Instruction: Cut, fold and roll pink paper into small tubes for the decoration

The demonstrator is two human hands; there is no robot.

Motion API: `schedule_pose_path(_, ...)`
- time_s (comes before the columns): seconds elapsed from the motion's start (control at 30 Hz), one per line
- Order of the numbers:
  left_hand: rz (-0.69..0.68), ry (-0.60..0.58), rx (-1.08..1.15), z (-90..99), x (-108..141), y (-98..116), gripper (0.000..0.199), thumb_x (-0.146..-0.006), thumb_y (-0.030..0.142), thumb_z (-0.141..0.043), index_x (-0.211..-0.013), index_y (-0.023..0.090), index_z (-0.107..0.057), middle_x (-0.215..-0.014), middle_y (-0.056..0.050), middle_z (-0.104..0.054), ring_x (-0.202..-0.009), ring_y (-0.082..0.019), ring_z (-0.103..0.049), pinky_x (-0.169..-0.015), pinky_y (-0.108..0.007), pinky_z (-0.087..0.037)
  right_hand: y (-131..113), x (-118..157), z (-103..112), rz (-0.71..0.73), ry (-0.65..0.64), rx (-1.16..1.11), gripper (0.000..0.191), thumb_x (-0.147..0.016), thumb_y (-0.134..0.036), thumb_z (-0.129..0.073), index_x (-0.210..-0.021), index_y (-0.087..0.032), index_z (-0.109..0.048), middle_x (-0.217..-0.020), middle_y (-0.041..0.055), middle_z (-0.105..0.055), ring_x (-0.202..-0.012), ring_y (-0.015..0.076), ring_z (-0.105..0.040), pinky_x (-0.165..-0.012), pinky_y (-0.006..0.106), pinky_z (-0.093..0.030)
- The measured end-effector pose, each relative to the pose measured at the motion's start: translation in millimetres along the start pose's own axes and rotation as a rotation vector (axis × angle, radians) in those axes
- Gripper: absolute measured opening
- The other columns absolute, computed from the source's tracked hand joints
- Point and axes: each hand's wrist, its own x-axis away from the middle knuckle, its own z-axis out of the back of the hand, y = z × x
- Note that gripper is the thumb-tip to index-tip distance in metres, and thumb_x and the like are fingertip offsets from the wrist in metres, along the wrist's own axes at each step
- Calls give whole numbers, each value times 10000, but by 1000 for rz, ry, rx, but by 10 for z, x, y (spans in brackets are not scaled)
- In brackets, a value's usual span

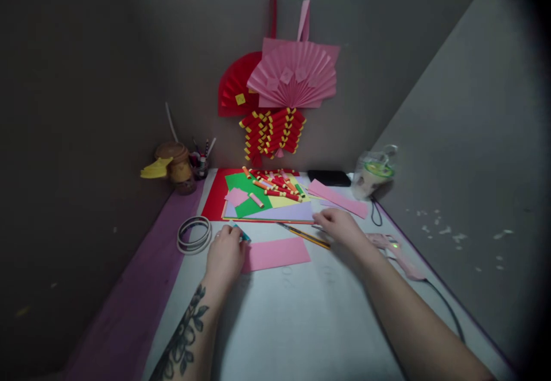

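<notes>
My left hand (227, 250) is closed around a small teal-and-white thing (241, 233) whose kind I cannot make out. Just right of those fingers lies a pink paper strip (278, 253), flat on the white tabletop. My right hand (338, 224) has its fingers pressed together by the right corner of the stacked colored paper (284, 213); whatever may be in them is hidden. A thin dark tool (317, 228) shows beside its fingertips, partly covered. Between the hands rests a yellow utility knife (307, 236), lying at a slant.
Small paper rolls (279, 189) cover the stack. Tape rolls (194, 235) lie left. A pink glue gun (398, 257) with a cord is right, below longer pink strips (338, 197). Behind stand cups (181, 166), a black phone (329, 178), and hanging paper fans (297, 74).
</notes>
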Motion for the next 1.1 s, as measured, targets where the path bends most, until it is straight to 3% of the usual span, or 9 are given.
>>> schedule_pose_path(0.1, -52, -11, -19, 19, 15, 44, 154, -868, 207, -478, -906, 175, -624, -965, -91, -597, -927, -224, -572, -786, -313, -425, 162, 199, -40, 74, -106, 190, 168, -796, -301, -560, -769, -173, -666, -817, 51, -648, -768, 183, -561, -670, 265, -368)
schedule_pose_path(0.2, -77, -27, -31, -5, 2, 42, 202, -868, 158, -445, -888, 181, -645, -937, -91, -608, -923, -227, -570, -800, -325, -430, 192, 308, -196, 140, -94, 247, 200, -800, -190, -557, -977, -167, -647, -980, 72, -638, -938, 198, -548, -794, 269, -371)
schedule_pose_path(0.33, -128, 33, 27, -105, -60, -29, 241, -848, 138, -464, -961, 199, -668, -1048, -87, -619, -1006, -230, -561, -895, -338, -432, 159, 343, -322, 149, -96, 310, 211, -832, -134, -523, -1018, -165, -617, -993, 82, -621, -981, 206, -523, -815, 273, -356)
schedule_pose_path(0.57, -208, 136, 165, -163, -92, -37, 291, -854, 133, -460, -1074, 185, -644, -1144, -92, -608, -1065, -219, -553, -953, -351, -435, 220, 384, -313, 106, -61, 448, 257, -881, -144, -468, -1091, -161, -615, -1045, 113, -610, -1012, 249, -503, -819, 307, -343)
schedule_pose_path(0.67, -308, 45, 164, -165, -1, 165, 263, -895, 206, -445, -1051, 188, -655, -1114, -95, -631, -1044, -219, -566, -945, -353, -441, 229, 359, -357, 125, -41, 434, 265, -880, -169, -483, -1117, -159, -603, -1068, 112, -607, -1019, 254, -497, -848, 316, -342)
schedule_pose_path(0.73, -394, -42, 151, -212, 84, 334, 311, -910, 285, -450, -1152, 195, -622, -1224, -103, -602, -1136, -234, -536, -1006, -377, -404, 215, 321, -398, 144, -59, 429, 265, -880, -170, -491, -1122, -160, -599, -1072, 109, -607, -1014, 256, -497, -856, 320, -342)
schedule_pose_path(0.83, -451, -163, 104, -343, 189, 515, 594, -872, 409, -519, -1402, 167, -404, -1478, -130, -386, -1377, -302, -304, -1120, -477, -256, 199, 280, -409, 135, -100, 459, 294, -880, -116, -460, -1134, -164, -600, -1076, 115, -596, -1013, 263, -504, -837, 321, -345)
schedule_pose_path(0.93, -400, -225, 47, -459, 217, 538, 690, -881, 455, -478, -1469, 154, -277, -1548, -133, -233, -1435, -325, -138, -1134, -536, -181, 214, 305, -302, 93, -122, 447, 344, -879, -80, -426, -1175, -164, -581, -1098, 127, -565, -981, 245, -536, -783, 302, -359)
schedule_pose_path(1.1, -357, -237, 16, -453, 138, 383, 573, -922, 341, -379, -1460, 163, -301, -1546, -95, -245, -1438, -282, -151, -1138, -536, -174, 311, 474, -33, 73, -153, 483, 301, -855, -61, -435, -1078, -153, -614, -1056, 130, -575, -910, 230, -566, -771, 303, -365)
